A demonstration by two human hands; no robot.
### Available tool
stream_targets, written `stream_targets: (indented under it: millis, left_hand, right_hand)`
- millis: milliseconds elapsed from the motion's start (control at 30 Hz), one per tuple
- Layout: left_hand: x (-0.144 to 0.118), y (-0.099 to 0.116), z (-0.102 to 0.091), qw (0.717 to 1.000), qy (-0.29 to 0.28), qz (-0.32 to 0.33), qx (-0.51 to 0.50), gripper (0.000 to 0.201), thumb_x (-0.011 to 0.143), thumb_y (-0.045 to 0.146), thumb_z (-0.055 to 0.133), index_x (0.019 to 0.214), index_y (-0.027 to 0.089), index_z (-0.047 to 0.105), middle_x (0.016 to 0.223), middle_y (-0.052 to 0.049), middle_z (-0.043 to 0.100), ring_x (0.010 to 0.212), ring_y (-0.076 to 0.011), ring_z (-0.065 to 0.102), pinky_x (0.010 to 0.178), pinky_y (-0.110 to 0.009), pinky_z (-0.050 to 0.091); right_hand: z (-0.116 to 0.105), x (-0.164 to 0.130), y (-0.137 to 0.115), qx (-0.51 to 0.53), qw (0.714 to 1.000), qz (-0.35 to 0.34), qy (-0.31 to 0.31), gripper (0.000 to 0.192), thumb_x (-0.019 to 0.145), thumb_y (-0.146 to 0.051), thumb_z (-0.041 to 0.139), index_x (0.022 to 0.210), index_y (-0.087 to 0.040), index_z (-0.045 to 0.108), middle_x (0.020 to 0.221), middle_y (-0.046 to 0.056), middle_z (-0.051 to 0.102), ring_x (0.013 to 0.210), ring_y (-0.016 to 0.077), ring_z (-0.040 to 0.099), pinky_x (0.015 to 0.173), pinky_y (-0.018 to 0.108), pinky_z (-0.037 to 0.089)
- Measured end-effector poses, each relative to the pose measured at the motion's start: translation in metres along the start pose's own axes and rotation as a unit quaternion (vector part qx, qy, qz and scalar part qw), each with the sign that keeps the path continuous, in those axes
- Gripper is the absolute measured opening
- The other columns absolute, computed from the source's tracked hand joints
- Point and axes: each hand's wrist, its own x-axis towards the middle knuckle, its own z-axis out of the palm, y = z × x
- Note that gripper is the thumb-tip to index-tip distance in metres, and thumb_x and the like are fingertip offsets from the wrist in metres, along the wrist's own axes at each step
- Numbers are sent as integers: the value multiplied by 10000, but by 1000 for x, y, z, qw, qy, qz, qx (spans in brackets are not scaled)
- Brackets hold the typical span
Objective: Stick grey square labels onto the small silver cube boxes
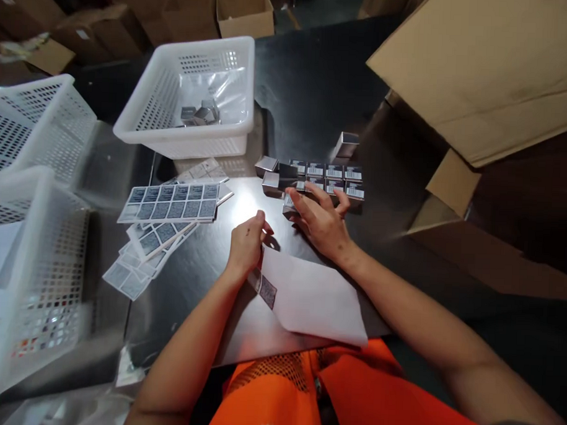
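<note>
Orange vest [267,401] lies nearest, along the bottom edge. From the left come white baskets [43,178], then piled label sheets [172,202], with another basket [206,149] of loose boxes [207,112] behind. Left hand [246,243] curls at the backing paper's [315,297] corner; I cannot tell whether it pinches. Right hand [321,223] spreads over rowed boxes [353,173], index and thumb at the closest box [288,204], grip unclear. Far right, a carton [484,64].
</note>
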Motion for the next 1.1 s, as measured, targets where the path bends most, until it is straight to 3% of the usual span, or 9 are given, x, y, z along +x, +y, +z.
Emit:
stream_targets:
  millis: [100, 200, 333, 467, 567, 667, 833, 933, 1100]
  left_hand:
    - [3, 1, -3, 998, -36, -45, -13, 505, 800, 688, 644, 883, 191, 687, 507, 32, 554, 563, -192, 629, 570, -273, 436]
    - [4, 2, -4, 998, -47, -45, 22, 672, 670, 575, 835, 1187, 177, 674, 724, -13, 701, 713, -198, 686, 631, -263, 475]
    - [2, 3, -4, 991, -117, -10, -59, 659, 579, 387, 912, 1166, 170, 705, 1030, -70, 735, 809, -185, 692, 672, -257, 521]
    - [-7, 8, -4, 992, -71, 107, -17, 545, 622, 247, 874, 1147, 241, 727, 1135, -44, 725, 882, -186, 695, 650, -237, 534]
    - [-13, 9, -3, 982, -32, 180, 56, 507, 684, 214, 844, 1172, 285, 723, 1107, -20, 738, 866, -165, 696, 585, -201, 493]
    - [-18, 7, 2, 972, -32, 215, 85, 491, 695, 209, 844, 1167, 277, 726, 1035, -2, 749, 724, -118, 664, 516, -182, 439]
    - [-22, 4, 8, 961, -43, 247, 118, 487, 714, 240, 845, 1186, 267, 726, 990, 5, 761, 534, -58, 537, 433, -175, 358]
    - [-23, 5, 9, 959, -49, 251, 121, 485, 713, 197, 827, 1182, 261, 720, 972, 20, 766, 496, -43, 496, 462, -178, 394]
    - [-25, 5, 7, 949, -54, 277, 138, 491, 721, 146, 790, 1193, 253, 710, 1006, 6, 775, 661, -97, 647, 525, -188, 460]
  right_hand:
    - [5, -4, 2, 133, 989, -38, 49, 742, 945, -58, 539, 1599, -246, 243, 1136, 101, 722, 1200, 283, 623, 1039, 546, 425]
    - [5, -9, 3, 228, 965, -96, 83, 834, 904, -66, 571, 1606, -264, 166, 1108, 79, 663, 1020, 226, 682, 853, 395, 588]
    - [-16, -13, -5, 275, 946, -144, 91, 790, 869, -70, 646, 1524, -348, 304, 1217, 71, 567, 1077, 205, 674, 854, 343, 627]
    - [-55, -7, -11, 371, 924, -4, 95, 533, 775, -173, 818, 1236, -331, 603, 1423, 82, 477, 1294, 291, 569, 1064, 484, 541]
    - [-76, -3, -11, 500, 851, 80, 140, 327, 817, -181, 803, 1082, -319, 669, 1092, 12, 666, 1078, 206, 668, 969, 398, 573]
    - [-82, -3, -10, 565, 800, 193, 53, 163, 876, -195, 759, 1006, -270, 695, 904, -10, 684, 879, 159, 685, 832, 321, 581]
    - [-84, -7, -8, 588, 733, 322, -115, 486, 875, -263, 775, 1319, -292, 582, 832, -43, 661, 787, 126, 667, 777, 278, 556]
    - [-86, -7, -7, 596, 704, 360, -141, 640, 835, -254, 803, 1374, -302, 462, 834, -59, 675, 852, 132, 679, 832, 284, 551]
    - [-89, -5, -8, 593, 691, 386, -146, 708, 768, -231, 835, 1332, -285, 410, 792, -73, 676, 822, 143, 668, 814, 292, 551]
